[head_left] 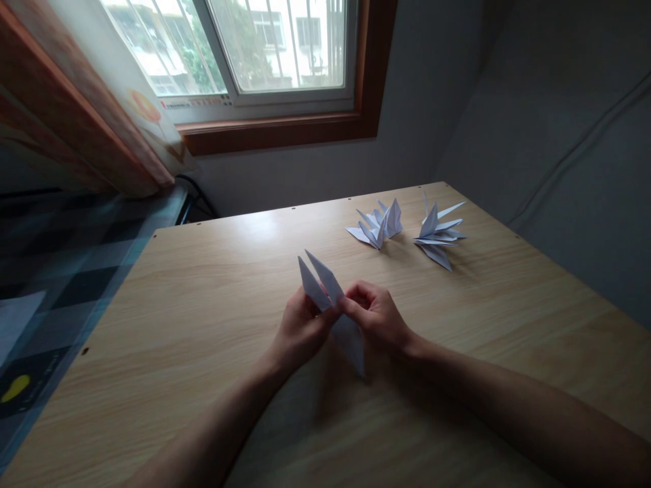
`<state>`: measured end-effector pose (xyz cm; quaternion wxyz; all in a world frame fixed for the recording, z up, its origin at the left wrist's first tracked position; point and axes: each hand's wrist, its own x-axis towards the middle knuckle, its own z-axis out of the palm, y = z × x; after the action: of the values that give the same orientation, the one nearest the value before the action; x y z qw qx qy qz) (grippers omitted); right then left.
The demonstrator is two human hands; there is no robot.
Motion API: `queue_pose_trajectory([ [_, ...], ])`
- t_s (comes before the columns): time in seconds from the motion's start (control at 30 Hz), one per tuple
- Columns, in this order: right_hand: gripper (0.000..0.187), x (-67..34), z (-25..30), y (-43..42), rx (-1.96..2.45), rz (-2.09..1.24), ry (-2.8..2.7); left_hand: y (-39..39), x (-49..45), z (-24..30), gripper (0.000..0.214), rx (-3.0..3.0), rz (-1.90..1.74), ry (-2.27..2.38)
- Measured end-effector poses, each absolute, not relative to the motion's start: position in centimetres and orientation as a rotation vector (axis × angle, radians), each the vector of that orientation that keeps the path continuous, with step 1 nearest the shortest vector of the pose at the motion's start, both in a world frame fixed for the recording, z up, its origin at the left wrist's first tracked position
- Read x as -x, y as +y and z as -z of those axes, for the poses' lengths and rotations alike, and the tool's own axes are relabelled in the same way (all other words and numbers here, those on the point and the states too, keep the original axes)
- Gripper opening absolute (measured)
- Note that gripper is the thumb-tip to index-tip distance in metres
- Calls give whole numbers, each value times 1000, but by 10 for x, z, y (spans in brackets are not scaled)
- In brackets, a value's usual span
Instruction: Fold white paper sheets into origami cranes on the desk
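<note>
A folded piece of white paper (350,342) is pinched between both my hands above the wooden table. Two narrow points of it stick up and away from me, with a slit between them, and one wide point hangs down toward me. My left hand (306,322) grips its left edge near the middle. From the other side, my right hand (375,313) presses thumb and fingers on the right edge, the two thumbs almost touching. Beyond my hands lie two clusters of folded white paper, a left one (379,225) and a right one (438,234), both with several pointed flaps.
The light wooden table (203,298) has dark screw holes along its edges. To the left is a surface with a dark checked cloth (76,291) and a white sheet (17,322). Behind are an orange curtain (86,102), a barred window (285,47) and a cable (569,152) on the wall.
</note>
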<state>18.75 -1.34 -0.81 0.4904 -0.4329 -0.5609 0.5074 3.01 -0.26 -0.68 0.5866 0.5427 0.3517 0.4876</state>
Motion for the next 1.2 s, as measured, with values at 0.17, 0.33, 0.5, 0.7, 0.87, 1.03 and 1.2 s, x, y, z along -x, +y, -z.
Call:
queue_pose_trajectory([
  [0.17,31,-188,4,-11,1112,-1219,-1260,-2,-30,3,46,-1098,-1058,822],
  [0.33,32,-189,7,-5,1101,-1202,-1182,-2,-28,0,41,-1060,-1131,831],
  [0.5,35,-186,11,-8,1074,-1181,-1125,-1,-29,0,40,-1096,-1153,919],
  [0.7,31,-184,12,-11,1124,-1104,-1194,2,-29,5,35,-1095,-1262,932],
  [0.87,32,-184,11,-11,1135,-1097,-1145,3,-30,7,31,-1051,-1329,939],
  [1.03,30,-182,11,-13,1139,-1109,-1164,4,-29,8,28,-1050,-1396,956],
  [1.2,28,-181,11,-14,1110,-1139,-1152,3,-30,5,22,-1097,-1379,992],
])
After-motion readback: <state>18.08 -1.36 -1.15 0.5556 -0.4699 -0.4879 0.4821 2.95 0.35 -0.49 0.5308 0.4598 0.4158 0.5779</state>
